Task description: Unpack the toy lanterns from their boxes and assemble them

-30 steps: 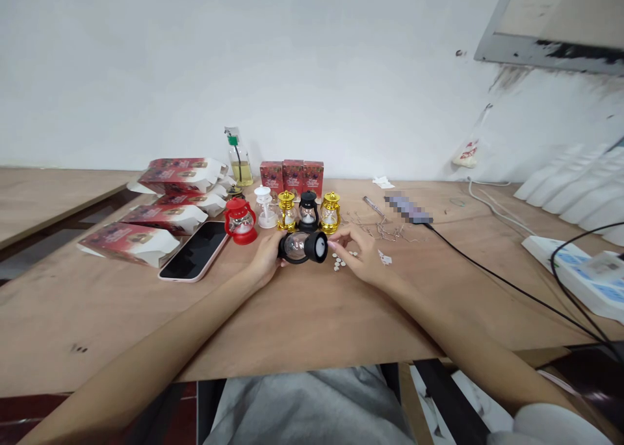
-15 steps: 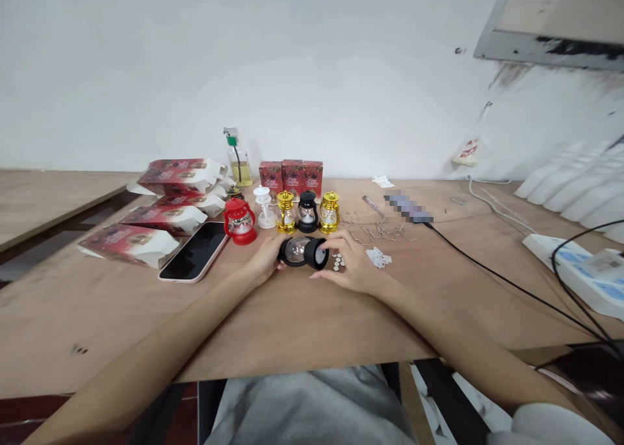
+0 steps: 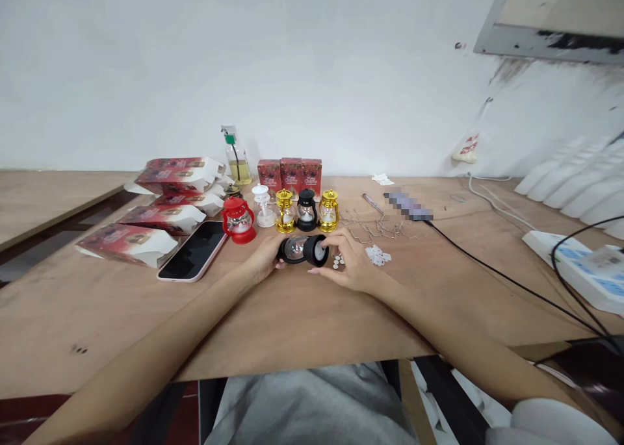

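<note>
A small black toy lantern with a clear globe lies on its side between my hands, just above the wooden table. My left hand grips its top end. My right hand has its fingers curled against the round black base. Several small white button cells lie on the table right beside my right hand. Behind stand a red lantern, a white lantern, two gold lanterns and a black lantern in a row.
A phone lies face up at the left, beside several red-and-white cartons. Three red boxes and a bottle of yellow liquid stand at the wall. Wire hooks, a black cable and a power strip lie at the right.
My right hand has moved left from the button cells onto the lantern's base. The lantern has turned slightly, its base now facing more toward me.
</note>
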{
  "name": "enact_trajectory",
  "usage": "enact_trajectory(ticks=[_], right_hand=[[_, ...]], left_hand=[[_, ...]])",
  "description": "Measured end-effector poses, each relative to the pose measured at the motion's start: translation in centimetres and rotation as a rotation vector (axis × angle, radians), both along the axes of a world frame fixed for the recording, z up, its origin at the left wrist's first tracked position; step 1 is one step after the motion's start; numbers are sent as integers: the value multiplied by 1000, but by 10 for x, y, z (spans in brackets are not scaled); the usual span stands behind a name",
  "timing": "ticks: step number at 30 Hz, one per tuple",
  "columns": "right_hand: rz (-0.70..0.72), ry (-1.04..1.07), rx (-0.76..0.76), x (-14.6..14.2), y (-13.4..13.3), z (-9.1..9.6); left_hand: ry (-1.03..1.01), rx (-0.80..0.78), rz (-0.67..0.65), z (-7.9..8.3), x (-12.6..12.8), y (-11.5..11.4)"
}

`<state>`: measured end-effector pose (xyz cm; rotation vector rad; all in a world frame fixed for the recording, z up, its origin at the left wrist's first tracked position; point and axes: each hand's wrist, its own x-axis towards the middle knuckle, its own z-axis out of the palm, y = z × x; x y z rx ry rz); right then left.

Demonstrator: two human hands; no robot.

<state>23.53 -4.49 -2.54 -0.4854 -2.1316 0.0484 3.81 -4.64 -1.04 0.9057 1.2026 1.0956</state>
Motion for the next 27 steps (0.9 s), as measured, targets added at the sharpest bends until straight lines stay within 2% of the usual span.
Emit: enact_trajectory(ticks=[27], right_hand=[[-7,-22,35,2,-1,4]], left_hand=[[48,-8,-39,-1,-1,1]])
